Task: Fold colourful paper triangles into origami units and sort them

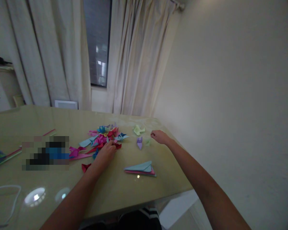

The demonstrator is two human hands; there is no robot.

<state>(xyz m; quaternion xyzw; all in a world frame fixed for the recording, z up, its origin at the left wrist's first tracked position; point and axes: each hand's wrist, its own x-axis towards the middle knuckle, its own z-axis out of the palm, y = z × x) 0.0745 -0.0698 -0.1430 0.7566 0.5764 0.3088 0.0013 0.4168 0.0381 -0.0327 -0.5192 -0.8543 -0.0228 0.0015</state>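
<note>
My left hand point(108, 151) reaches into the heap of red, pink and blue folded-paper pieces point(102, 138) at centre-left of the frame; I cannot tell whether its fingers pinch any. My right hand point(160, 136), fingers curled narrow, hovers right of centre, near a pale green folded-paper piece point(148, 142). A pointed pale-blue-and-pink paper stack point(140, 167) lies at lower centre.

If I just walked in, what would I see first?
Probably the bright pile of folded papers on the table, with the left hand at its near edge. To its right lies a small purple folded piece, and nearer the camera, a blue-and-pink paper stack.
</note>
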